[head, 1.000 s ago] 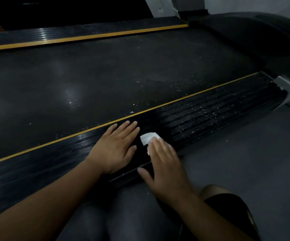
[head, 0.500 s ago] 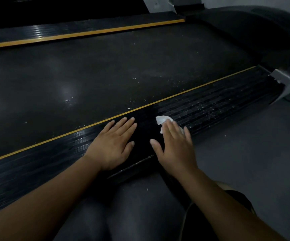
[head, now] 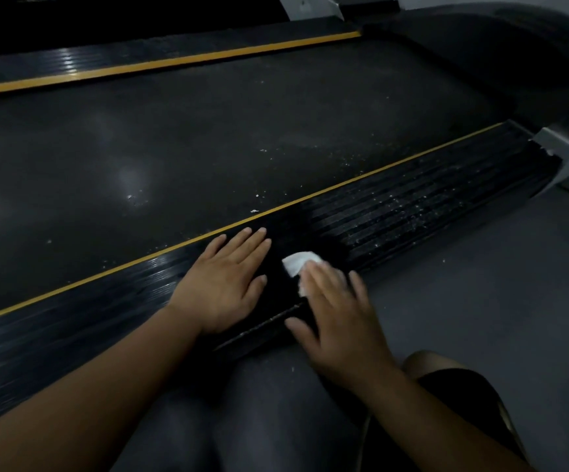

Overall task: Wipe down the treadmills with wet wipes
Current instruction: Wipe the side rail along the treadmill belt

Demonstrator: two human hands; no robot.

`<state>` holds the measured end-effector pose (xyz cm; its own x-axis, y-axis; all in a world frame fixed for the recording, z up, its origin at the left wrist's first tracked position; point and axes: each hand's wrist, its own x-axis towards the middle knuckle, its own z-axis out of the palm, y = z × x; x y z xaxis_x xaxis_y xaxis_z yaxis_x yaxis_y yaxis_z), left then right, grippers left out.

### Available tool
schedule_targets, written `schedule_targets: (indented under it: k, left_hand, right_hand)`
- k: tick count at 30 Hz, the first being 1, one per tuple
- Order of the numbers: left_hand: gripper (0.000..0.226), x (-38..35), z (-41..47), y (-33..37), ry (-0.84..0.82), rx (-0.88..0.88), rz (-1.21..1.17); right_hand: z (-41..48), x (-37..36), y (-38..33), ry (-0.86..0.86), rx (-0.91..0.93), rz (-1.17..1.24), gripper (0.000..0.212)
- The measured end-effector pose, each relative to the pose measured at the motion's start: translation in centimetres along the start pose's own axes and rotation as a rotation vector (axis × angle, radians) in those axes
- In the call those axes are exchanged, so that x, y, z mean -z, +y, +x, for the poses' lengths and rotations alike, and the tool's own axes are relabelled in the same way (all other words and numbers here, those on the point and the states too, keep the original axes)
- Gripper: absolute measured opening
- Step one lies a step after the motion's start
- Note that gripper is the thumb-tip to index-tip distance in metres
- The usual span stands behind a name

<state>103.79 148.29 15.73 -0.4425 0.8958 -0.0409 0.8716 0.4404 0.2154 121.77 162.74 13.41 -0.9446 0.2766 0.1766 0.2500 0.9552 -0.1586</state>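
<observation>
Right now I'm mid-wipe on the near rail (head: 412,212): my right hand (head: 337,318) presses the wipe (head: 298,262) flat under straight fingers, left hand (head: 225,284) flat beside it, holding nothing. Next, I judge, a stroke toward the dusty right end.

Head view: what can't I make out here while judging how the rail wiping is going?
Head view only:
1. Wet wipe: mostly under the right hand; only one corner shows.
2. Right hand's fingers: motion-blurred, so their press is unclear.
3. Side rail beneath the left hand: covered, cleanliness unknown.
4. White specks on the belt: too small to tell dust from wipe shreds.
5. Motor hood: dark, cut off by the top and right edges.
</observation>
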Motion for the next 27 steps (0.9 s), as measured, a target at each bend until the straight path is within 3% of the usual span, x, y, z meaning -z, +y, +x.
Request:
schedule_targets:
  k: [4, 9, 14, 19, 24, 27]
  left_hand:
    - [0.081, 0.1, 0.0, 0.0, -0.019, 0.000, 0.009]
    - [0.081, 0.1, 0.0, 0.1, -0.018, 0.003, 0.015]
    - [0.080, 0.0, 0.1, 0.1, -0.011, -0.003, 0.020]
    - [0.080, 0.0, 0.3, 0.2, -0.003, -0.009, -0.002]
    - [0.081, 0.1, 0.6, 0.3, -0.013, -0.004, 0.005]
    - [0.082, 0.0, 0.8, 0.3, -0.009, -0.002, 0.005]
  right_hand:
    - [2.1, 0.8, 2.6, 0.028, -0.230, -0.038, 0.077]
    - [-0.9, 0.3, 0.3, -0.018, -0.048, 0.011, 0.074]
    - [3.1, 0.9, 1.7, 0.009, -0.240, 0.001, 0.079]
    - [0.5, 0.2, -0.6, -0.005, -0.023, 0.040, 0.072]
    - [5.2, 0.8, 1.6, 0.005, -0.245, -0.007, 0.078]
    - [3.7, 0.3, -0.7, -0.019, -0.089, 0.035, 0.075]
